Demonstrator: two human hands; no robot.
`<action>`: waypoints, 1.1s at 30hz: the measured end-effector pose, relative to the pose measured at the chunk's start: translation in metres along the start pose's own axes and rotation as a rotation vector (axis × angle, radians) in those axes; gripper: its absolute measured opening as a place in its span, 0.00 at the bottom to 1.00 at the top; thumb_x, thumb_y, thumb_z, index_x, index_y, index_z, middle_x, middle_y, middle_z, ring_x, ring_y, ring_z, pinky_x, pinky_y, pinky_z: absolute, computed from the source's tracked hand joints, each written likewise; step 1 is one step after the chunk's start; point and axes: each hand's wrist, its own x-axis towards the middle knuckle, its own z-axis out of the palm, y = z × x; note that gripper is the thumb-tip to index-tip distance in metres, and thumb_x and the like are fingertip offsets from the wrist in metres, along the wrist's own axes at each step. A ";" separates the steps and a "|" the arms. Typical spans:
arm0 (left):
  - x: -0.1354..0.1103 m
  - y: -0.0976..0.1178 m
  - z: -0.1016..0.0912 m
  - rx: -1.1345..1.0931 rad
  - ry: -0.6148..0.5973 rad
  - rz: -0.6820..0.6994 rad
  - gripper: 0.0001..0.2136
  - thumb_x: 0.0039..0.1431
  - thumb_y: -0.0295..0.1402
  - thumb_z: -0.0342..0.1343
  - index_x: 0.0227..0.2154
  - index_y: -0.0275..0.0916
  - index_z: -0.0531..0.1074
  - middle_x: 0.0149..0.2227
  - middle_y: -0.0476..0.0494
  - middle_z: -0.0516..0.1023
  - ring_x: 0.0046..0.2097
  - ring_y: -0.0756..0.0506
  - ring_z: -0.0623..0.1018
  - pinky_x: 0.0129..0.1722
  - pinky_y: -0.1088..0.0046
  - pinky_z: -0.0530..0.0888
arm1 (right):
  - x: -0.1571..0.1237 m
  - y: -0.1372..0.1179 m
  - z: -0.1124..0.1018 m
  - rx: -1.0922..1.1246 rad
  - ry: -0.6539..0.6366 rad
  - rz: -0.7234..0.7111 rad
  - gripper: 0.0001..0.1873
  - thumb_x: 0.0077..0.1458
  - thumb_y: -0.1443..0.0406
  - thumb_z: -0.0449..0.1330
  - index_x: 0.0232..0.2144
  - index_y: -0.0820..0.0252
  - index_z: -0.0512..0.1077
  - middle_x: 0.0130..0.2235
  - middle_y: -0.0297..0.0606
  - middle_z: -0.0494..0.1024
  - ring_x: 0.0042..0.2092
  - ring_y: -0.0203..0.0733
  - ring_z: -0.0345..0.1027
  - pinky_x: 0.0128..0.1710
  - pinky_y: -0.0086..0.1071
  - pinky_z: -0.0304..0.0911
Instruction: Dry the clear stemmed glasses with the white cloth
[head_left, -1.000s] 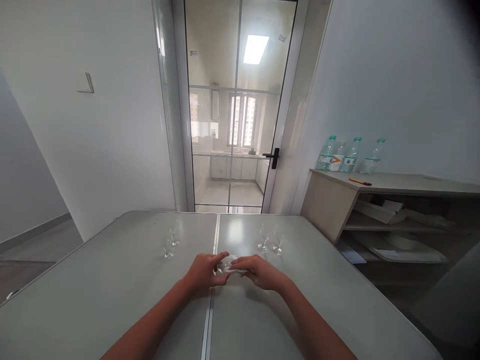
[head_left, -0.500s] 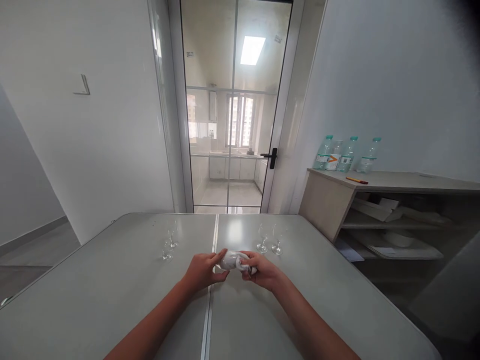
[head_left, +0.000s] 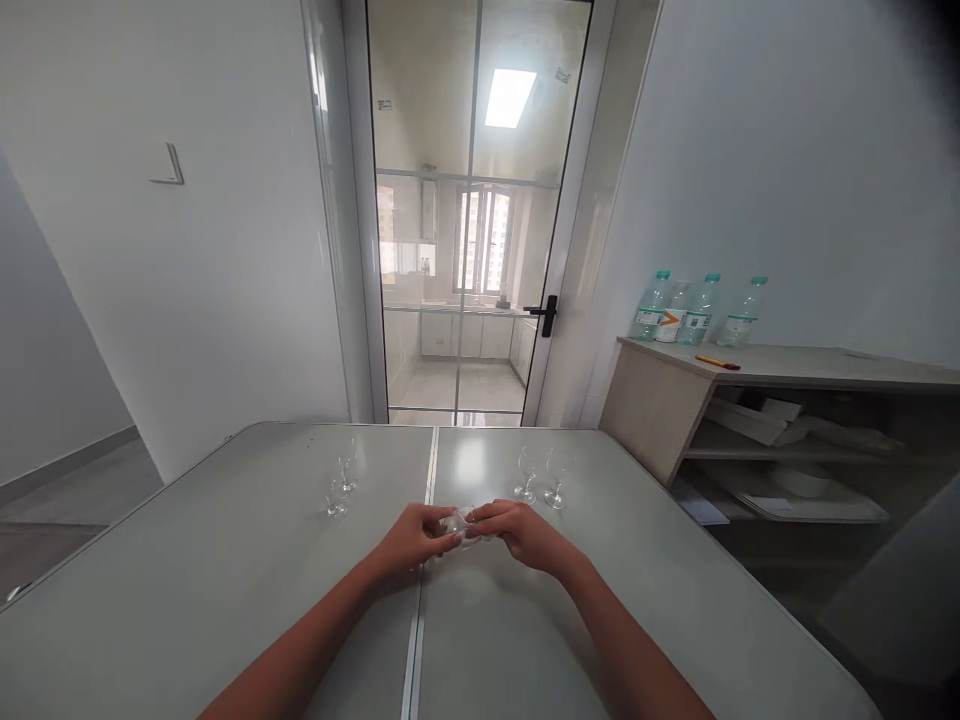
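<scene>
Above the table's middle seam, my left hand point(head_left: 416, 537) is closed round a small clear stemmed glass point(head_left: 454, 523), which lies sideways between my hands. My right hand point(head_left: 529, 537) meets it from the other side, its fingers laid over the glass. A bit of white cloth point(head_left: 471, 540) shows under those fingers; most of it is hidden. Farther back stand two stemmed glasses on the right, one point(head_left: 526, 490) beside the other point(head_left: 555, 492). Left of the seam are two more, a nearer glass point(head_left: 335, 505) and a farther one point(head_left: 346, 480).
The grey table point(head_left: 225, 590) has rounded far corners and a metal seam point(head_left: 412, 660). Behind it is a glazed door point(head_left: 420, 370) with a black handle point(head_left: 550, 316). On the right, a wooden shelf unit point(head_left: 652, 400) carries several plastic bottles point(head_left: 697, 315) and a yellow-red pen point(head_left: 717, 362).
My right fingers have moved left and straightened over the glass. The white cloth, plainly bunched in my right hand before, is now mostly covered. My two hands are closer together.
</scene>
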 end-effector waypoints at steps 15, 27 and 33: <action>0.000 -0.001 -0.008 -0.338 -0.220 -0.248 0.25 0.59 0.56 0.53 0.30 0.35 0.73 0.18 0.53 0.64 0.18 0.53 0.60 0.19 0.76 0.55 | 0.002 -0.005 0.002 0.071 0.071 -0.025 0.18 0.65 0.67 0.55 0.53 0.51 0.77 0.47 0.40 0.82 0.44 0.43 0.76 0.45 0.37 0.71; -0.002 -0.012 0.001 0.590 0.191 0.150 0.22 0.58 0.42 0.58 0.55 0.42 0.72 0.27 0.52 0.78 0.28 0.48 0.76 0.32 0.74 0.68 | 0.007 0.002 0.005 0.805 0.315 0.471 0.15 0.52 0.59 0.64 0.40 0.62 0.79 0.27 0.34 0.72 0.25 0.35 0.60 0.23 0.29 0.59; -0.005 -0.002 -0.004 0.703 0.158 0.238 0.22 0.59 0.39 0.56 0.55 0.43 0.65 0.31 0.52 0.79 0.31 0.46 0.79 0.32 0.73 0.67 | 0.004 -0.007 -0.003 0.249 0.533 0.193 0.16 0.62 0.60 0.59 0.51 0.55 0.75 0.45 0.40 0.78 0.43 0.46 0.71 0.45 0.38 0.67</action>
